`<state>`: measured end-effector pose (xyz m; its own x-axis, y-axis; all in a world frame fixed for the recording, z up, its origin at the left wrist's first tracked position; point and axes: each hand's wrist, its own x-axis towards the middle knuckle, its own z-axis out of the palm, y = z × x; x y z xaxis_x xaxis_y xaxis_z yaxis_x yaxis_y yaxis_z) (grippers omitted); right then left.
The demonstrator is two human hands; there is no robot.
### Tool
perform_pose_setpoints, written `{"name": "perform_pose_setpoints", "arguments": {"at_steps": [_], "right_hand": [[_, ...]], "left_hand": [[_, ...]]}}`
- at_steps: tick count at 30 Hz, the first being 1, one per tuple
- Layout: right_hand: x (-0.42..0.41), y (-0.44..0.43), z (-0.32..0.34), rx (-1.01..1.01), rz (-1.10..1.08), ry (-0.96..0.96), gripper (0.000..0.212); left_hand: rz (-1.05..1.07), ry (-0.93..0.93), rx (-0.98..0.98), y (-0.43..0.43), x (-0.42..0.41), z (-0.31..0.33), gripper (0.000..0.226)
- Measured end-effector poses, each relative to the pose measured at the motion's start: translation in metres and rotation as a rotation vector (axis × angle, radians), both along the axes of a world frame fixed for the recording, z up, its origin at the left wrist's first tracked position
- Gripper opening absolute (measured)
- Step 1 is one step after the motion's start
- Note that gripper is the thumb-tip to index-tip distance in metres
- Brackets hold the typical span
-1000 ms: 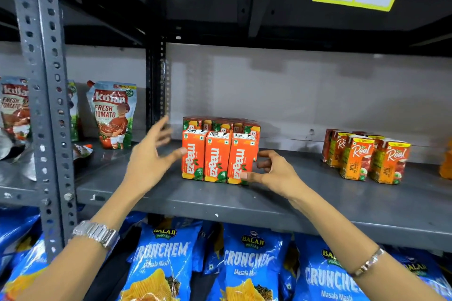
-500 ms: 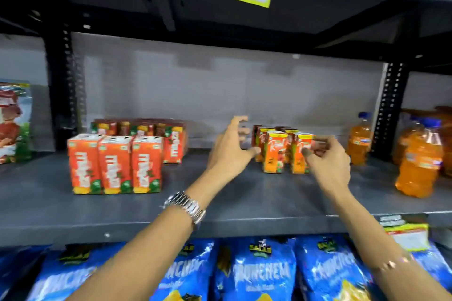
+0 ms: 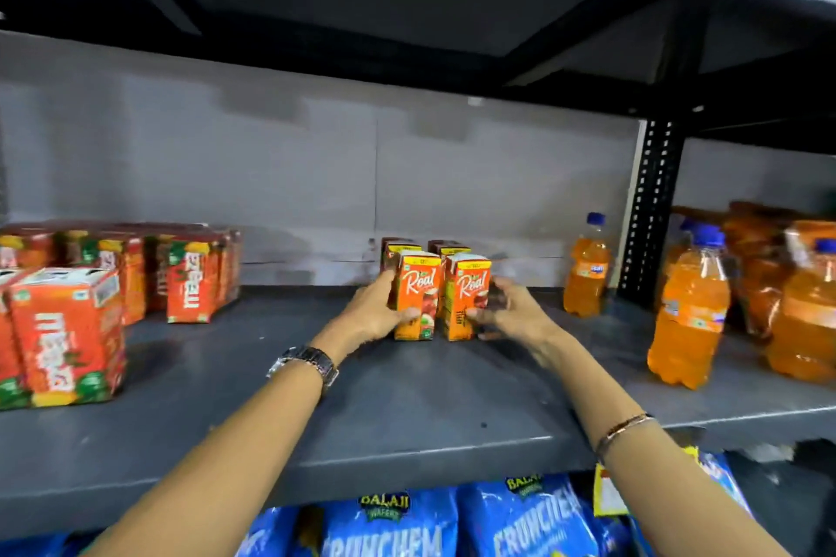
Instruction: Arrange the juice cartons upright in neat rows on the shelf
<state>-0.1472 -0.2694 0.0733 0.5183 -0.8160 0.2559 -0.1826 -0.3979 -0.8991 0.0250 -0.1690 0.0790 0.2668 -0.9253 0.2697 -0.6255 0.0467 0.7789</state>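
Both hands have reached the Real juice cartons (image 3: 441, 296): left hand (image 3: 377, 312) holds the left carton's side, right hand (image 3: 506, 314) holds the right carton's side, cartons standing between them.

Both hands are flanking the Real cartons (image 3: 441, 294) standing upright on the grey shelf (image 3: 407, 412): the left hand (image 3: 377, 314) is cupping the left front carton, the right hand (image 3: 511, 314) is touching the right one. Maaza cartons (image 3: 68, 330) are standing well to the left, orange bottles (image 3: 687, 308) to the right.

Dim, motion blur, edges warped w/ fisheye.
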Motion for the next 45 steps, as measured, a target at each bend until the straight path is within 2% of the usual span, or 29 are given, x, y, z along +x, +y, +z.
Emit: {"name": "perform_pose_setpoints", "arguments": {"at_steps": [5,16,25,33,45], "right_hand": [[-0.005,0.012,0.001,-0.082,-0.017,0.031,0.045],[-0.039,0.058,-0.010,-0.152,-0.065,-0.077,0.054],[-0.062,0.089,-0.011,-0.162,-0.047,-0.076,0.047],[-0.067,0.098,-0.010,-0.241,-0.076,-0.003,0.053],[-0.063,0.103,-0.023,-0.266,-0.124,-0.027,0.052]], "left_hand": [[-0.034,0.048,0.014,0.008,-0.010,0.000,0.074],[-0.092,0.056,0.012,0.048,-0.029,-0.005,0.082],[-0.147,0.050,0.010,0.082,-0.042,-0.005,0.080],[-0.105,0.032,-0.029,0.086,-0.048,-0.010,0.079],[-0.101,0.035,-0.082,0.087,-0.050,-0.021,0.085]]}}
